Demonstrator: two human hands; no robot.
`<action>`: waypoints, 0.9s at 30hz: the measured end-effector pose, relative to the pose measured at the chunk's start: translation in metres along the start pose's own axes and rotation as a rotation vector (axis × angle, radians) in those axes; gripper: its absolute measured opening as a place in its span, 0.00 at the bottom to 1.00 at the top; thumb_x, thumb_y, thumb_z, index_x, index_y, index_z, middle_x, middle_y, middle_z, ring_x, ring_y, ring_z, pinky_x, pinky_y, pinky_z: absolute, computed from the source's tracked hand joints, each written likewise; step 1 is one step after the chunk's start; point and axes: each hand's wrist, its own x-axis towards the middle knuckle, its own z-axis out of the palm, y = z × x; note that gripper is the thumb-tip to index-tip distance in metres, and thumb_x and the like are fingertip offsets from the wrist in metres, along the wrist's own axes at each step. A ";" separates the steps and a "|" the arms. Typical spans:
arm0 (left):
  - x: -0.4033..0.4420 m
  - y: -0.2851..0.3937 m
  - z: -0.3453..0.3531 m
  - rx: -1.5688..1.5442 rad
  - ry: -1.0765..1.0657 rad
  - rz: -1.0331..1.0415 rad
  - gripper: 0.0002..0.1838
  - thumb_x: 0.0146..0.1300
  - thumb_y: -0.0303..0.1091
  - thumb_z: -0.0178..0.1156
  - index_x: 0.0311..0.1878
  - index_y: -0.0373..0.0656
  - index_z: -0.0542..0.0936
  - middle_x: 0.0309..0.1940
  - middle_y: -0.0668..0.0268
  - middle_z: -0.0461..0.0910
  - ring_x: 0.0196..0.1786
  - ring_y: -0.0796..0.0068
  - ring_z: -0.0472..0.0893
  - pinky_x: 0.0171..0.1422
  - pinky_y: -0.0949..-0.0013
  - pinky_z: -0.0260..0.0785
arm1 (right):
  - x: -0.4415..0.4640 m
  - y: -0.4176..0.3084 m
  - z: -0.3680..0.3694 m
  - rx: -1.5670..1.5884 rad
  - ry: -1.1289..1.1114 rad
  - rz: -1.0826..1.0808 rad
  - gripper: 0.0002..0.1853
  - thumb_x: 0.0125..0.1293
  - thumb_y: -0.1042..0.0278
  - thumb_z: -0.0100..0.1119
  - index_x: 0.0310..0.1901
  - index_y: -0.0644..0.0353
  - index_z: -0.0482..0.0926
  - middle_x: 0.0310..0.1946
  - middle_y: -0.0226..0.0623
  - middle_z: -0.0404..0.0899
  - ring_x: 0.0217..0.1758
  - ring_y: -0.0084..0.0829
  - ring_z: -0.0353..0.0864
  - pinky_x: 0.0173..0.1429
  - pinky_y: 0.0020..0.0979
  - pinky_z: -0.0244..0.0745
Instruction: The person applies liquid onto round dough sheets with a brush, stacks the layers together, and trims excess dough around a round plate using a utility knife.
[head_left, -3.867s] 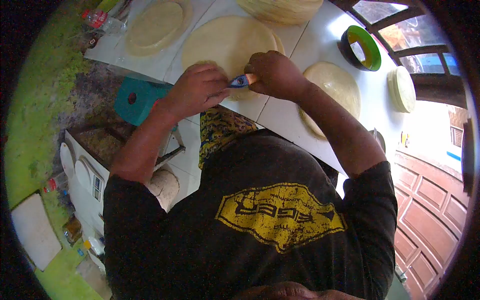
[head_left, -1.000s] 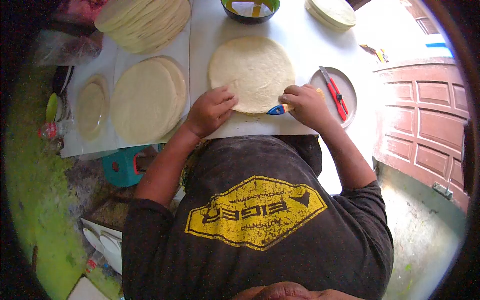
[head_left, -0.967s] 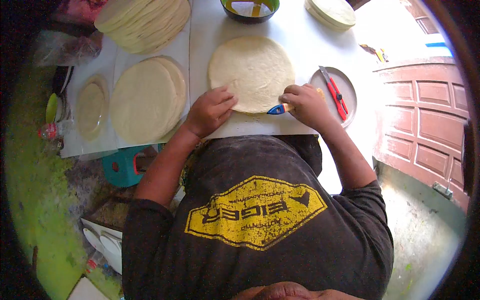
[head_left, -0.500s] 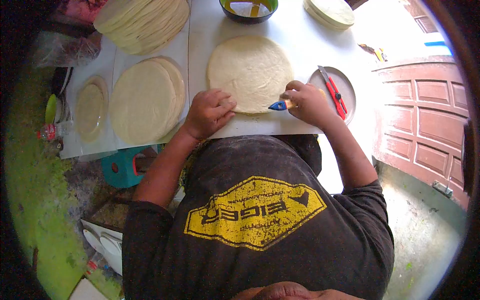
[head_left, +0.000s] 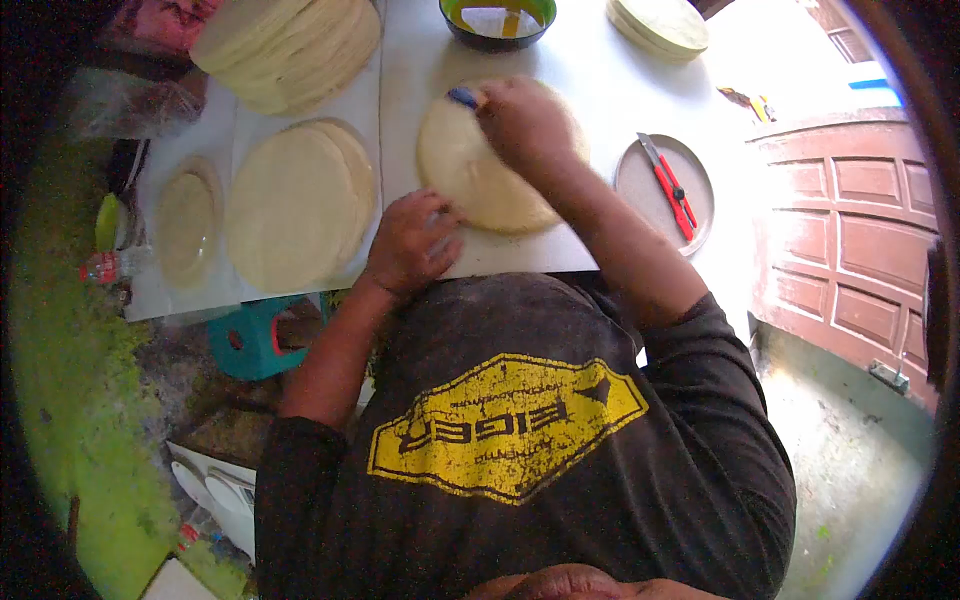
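A round, flat stack of dough (head_left: 470, 165) lies on the white table in front of me. My right hand (head_left: 530, 125) is closed around a brush (head_left: 463, 97) and reaches over the far part of the dough. The brush's blue end points left, close to the dough's upper surface; its handle is mostly hidden by the hand. At the near-left edge of the dough, my left hand (head_left: 412, 240) rests with its fingers apart, holding nothing. Beyond the dough stands a bowl (head_left: 500, 41), green inside and dark outside, with yellow liquid in it.
To the right, a red utility knife (head_left: 672, 185) lies on a round grey plate (head_left: 703, 210). Dough rounds (head_left: 290, 205) lie at left, with a tall stack (head_left: 290, 60) behind them. Another stack (head_left: 660, 28) is at back right. A teal stool (head_left: 243, 340) stands below the table.
My right hand has carried the brush from the dough's near-right edge away and leftward to its far side. My left hand has shifted slightly, its fingers looser and more spread.
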 end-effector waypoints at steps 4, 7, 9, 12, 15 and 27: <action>-0.006 -0.004 0.002 0.050 -0.059 -0.041 0.18 0.53 0.38 0.67 0.48 0.43 0.82 0.50 0.62 0.79 0.61 0.56 0.74 0.66 0.54 0.65 | -0.030 -0.036 -0.011 0.364 -0.050 -0.427 0.10 0.64 0.61 0.59 0.46 0.50 0.81 0.38 0.44 0.78 0.41 0.47 0.82 0.47 0.45 0.78; -0.005 -0.003 0.003 -0.023 0.053 -0.015 0.17 0.53 0.37 0.67 0.45 0.43 0.83 0.48 0.62 0.80 0.60 0.56 0.75 0.66 0.55 0.66 | -0.003 0.029 -0.006 0.333 0.141 -0.178 0.10 0.64 0.61 0.59 0.46 0.50 0.81 0.38 0.43 0.79 0.41 0.47 0.82 0.46 0.44 0.78; -0.002 -0.001 0.000 -0.044 0.073 -0.017 0.16 0.52 0.37 0.68 0.45 0.44 0.83 0.47 0.62 0.81 0.59 0.56 0.76 0.65 0.55 0.67 | -0.011 0.031 -0.026 0.212 0.171 0.034 0.10 0.62 0.63 0.62 0.45 0.50 0.82 0.39 0.43 0.79 0.42 0.46 0.81 0.46 0.44 0.77; -0.002 -0.004 0.000 -0.066 0.083 0.001 0.15 0.52 0.36 0.68 0.44 0.44 0.83 0.45 0.62 0.81 0.58 0.56 0.77 0.64 0.55 0.68 | -0.050 0.011 -0.004 0.111 -0.102 -0.445 0.10 0.59 0.67 0.61 0.43 0.49 0.82 0.40 0.40 0.78 0.43 0.45 0.81 0.45 0.44 0.76; -0.005 -0.007 -0.001 -0.061 0.082 0.005 0.16 0.52 0.36 0.69 0.45 0.45 0.83 0.46 0.62 0.82 0.58 0.54 0.77 0.64 0.52 0.68 | -0.067 0.022 -0.024 0.262 -0.017 -0.524 0.16 0.58 0.71 0.62 0.50 0.50 0.80 0.39 0.40 0.78 0.41 0.44 0.81 0.43 0.41 0.77; -0.003 -0.005 0.000 -0.077 0.133 -0.003 0.15 0.50 0.34 0.69 0.43 0.44 0.83 0.45 0.61 0.83 0.56 0.52 0.78 0.62 0.52 0.70 | -0.005 0.066 -0.052 0.215 -0.006 0.183 0.13 0.70 0.59 0.54 0.36 0.58 0.84 0.30 0.43 0.85 0.34 0.43 0.84 0.41 0.41 0.78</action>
